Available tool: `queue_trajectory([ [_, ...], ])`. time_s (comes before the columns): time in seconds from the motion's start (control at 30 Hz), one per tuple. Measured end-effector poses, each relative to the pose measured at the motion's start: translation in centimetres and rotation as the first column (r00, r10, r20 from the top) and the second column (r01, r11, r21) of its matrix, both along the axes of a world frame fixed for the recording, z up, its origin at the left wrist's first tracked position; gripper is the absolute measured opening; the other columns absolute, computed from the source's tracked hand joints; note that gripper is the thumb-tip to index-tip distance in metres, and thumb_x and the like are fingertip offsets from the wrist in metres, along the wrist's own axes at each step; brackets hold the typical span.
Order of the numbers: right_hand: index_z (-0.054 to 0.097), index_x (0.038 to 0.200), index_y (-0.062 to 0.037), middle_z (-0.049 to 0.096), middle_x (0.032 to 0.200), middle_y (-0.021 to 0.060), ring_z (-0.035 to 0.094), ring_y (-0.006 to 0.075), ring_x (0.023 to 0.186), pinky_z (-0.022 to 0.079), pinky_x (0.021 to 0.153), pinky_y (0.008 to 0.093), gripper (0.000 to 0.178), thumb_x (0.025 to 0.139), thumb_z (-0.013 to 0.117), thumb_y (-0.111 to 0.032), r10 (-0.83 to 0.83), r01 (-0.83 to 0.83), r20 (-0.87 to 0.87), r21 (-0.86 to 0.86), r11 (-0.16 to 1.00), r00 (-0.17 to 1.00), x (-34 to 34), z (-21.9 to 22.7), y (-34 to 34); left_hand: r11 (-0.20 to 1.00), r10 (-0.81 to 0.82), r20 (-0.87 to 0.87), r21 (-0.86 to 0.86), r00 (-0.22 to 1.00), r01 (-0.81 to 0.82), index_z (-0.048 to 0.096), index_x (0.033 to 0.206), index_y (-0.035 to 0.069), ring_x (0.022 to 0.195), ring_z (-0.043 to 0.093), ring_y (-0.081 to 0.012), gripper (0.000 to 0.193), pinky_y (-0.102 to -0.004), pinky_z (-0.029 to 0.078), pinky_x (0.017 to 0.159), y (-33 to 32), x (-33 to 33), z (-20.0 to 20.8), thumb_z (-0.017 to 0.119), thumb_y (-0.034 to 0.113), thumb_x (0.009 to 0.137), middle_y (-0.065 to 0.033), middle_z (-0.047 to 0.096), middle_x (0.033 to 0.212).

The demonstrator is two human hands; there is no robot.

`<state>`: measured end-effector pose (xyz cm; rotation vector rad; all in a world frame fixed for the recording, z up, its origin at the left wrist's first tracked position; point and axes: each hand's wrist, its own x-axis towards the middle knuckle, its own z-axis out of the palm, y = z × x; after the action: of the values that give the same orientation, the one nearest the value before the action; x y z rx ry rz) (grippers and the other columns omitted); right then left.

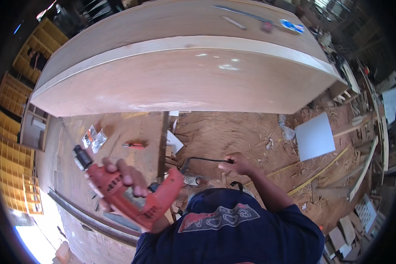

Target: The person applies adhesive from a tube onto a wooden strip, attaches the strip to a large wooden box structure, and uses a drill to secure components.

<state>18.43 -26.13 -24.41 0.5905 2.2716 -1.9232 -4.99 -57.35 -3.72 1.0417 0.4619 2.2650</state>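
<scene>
Drill point(119, 187): red power drill with black chuck, sitting in the left hand point(125, 178), chuck pointing up-left over the low wooden board point(119, 127)
Left fingers: wrapping closed around the drill body
Right hand point(235, 163): pinching the black cord point(202, 159), fingers closed on it
Panel point(185, 79): large plywood panel standing ahead
Floor point(242, 132): sawdust, offcuts, white sheet point(314, 136) lying around

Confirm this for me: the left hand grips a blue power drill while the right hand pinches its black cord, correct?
Not quite: the power drill is red, not blue, as the head view shows. The rest stands: the left hand grips it while the right hand pinches the black cord.
</scene>
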Motion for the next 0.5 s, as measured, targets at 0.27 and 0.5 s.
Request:
queue_trajectory([
  [0.27, 0.07, 0.091, -0.0055, 0.057, 0.077, -0.0047, 0.049, 0.0066, 0.072, 0.039, 0.064, 0.0297, 0.03, 0.104, 0.077, -0.032, -0.432, 0.405, -0.1, -0.207, 0.89, 0.897, 25.2, -3.4, 10.2, 0.969, -0.199, -0.151, -0.179, 0.968, 0.171, 0.045, 0.142, 0.004, 0.088, 0.076, -0.0381, 0.078, -0.0495, 0.07, 0.076, 8.1, 13.0, 3.2, 0.095, 0.027, 0.086, -0.0216, 0.064, 0.114],
  [0.5, 0.07, 0.112, -0.0055, 0.062, 0.094, 0.0009, 0.056, 0.0109, 0.086, 0.046, 0.075, 0.0301, 0.028, 0.117, 0.058, -0.03, -0.517, 0.371, -0.331, -0.413, 0.831, 0.789, 31.2, 12.6, 9.6, 0.742, -0.372, -0.039, -0.613, 0.927, 0.272, 0.057, 0.147, 0.008, 0.106, 0.077, -0.0346, 0.078, -0.0434, 0.067, 0.085, 24.9, 27.7, -3.0, 0.094, 0.03, 0.081, -0.0232, 0.068, 0.133],
])
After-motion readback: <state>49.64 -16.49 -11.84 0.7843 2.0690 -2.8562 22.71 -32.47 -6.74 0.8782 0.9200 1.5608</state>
